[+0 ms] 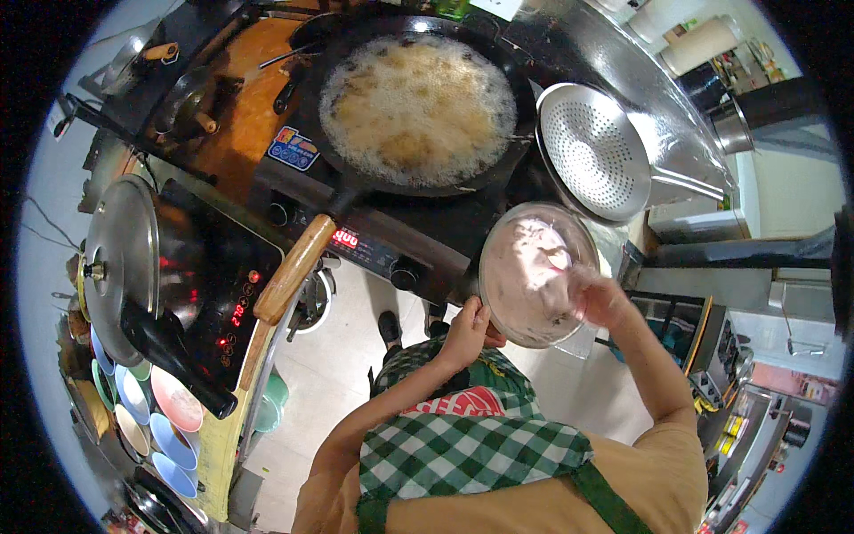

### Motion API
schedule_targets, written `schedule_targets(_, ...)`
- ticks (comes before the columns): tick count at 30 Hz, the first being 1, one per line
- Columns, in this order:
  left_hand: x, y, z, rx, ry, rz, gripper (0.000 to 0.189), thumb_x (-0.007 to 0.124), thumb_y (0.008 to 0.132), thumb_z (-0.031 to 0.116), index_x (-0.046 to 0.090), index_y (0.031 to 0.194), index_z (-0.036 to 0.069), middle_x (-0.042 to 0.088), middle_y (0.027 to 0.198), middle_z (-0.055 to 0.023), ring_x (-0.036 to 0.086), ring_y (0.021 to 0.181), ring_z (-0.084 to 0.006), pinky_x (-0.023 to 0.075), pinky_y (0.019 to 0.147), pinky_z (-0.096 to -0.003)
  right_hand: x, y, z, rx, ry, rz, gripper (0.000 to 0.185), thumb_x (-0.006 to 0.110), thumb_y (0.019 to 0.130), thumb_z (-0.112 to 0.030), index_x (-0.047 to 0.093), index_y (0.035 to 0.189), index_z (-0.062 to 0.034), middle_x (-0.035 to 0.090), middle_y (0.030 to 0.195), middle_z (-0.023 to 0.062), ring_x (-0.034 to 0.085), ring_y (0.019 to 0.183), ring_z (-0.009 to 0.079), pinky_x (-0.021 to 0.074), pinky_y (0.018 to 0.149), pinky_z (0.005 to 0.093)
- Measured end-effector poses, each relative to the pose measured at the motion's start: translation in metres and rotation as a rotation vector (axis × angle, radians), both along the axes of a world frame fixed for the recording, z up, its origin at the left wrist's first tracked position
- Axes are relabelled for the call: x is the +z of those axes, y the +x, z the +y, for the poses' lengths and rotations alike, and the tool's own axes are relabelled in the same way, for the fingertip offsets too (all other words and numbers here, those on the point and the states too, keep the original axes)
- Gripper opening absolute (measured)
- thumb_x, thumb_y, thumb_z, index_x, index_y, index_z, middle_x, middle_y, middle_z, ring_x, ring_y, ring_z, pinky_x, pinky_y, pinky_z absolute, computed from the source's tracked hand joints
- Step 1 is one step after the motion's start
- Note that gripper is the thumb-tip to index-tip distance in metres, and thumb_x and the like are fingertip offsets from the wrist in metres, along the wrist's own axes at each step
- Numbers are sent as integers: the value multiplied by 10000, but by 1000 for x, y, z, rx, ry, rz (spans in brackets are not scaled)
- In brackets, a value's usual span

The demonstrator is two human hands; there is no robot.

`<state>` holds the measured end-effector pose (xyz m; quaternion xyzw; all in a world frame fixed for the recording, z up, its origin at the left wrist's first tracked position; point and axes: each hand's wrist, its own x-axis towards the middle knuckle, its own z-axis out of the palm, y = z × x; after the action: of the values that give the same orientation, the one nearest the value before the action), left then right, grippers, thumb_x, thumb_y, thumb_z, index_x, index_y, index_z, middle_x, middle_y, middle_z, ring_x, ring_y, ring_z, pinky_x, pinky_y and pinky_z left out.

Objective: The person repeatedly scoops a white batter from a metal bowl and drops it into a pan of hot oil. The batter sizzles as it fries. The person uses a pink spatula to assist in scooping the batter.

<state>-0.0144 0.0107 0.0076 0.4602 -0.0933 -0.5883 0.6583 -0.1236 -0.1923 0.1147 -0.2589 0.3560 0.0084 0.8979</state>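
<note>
A round bowl [517,294] is tilted in front of me, with pale wet residue on its inside. My left hand [470,327] grips its near left rim. Over the bowl's right side, my right hand [596,297] is blurred, and its fingers reach into the bowl. Whether it holds anything is too blurred to tell. Beyond the bowl, a large black wok [427,190] holds bubbling oil [420,100] with golden pieces frying under the foam. A perforated metal strainer [594,147] rests on a dark pan to the right of the wok.
The wok's wooden handle [293,270] juts out over the front of an induction cooker [373,250]. To the left, a lidded pan [127,267] sits on a second cooker with lit digits. Several coloured bowls [177,400] stand below it. A green bucket [270,404] is on the floor.
</note>
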Motion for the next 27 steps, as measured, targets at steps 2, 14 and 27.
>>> schedule_targets(2, -2, -2, 2, 27, -45, -15, 206, 317, 916, 210, 380, 946, 16, 558, 746, -109, 599, 589, -169, 531, 528, -288, 23, 41, -24, 107, -237, -19, 357, 576, 733, -185, 499, 1025, 6, 569, 928, 93, 550, 845, 172, 429, 815, 292)
schedule_targets(14, 9, 4, 3, -17, -2, -282, 163, 322, 913, 167, 365, 937, 12, 547, 731, -125, 610, 614, -188, 537, 536, -298, 39, 340, -138, 385, -2381, 175, 101, 582, 634, -94, 651, 707, -93, 607, 704, 135, 600, 673, 292, 487, 648, 340)
schedule_targets(27, -5, 6, 5, -80, -2, -6, 226, 324, 913, 198, 395, 991, -1, 559, 762, -130, 603, 619, -184, 515, 525, -283, 66, 347, -150, -174, -959, -255, 196, 466, 820, -67, 524, 947, 72, 582, 875, 142, 568, 860, 221, 474, 780, 279)
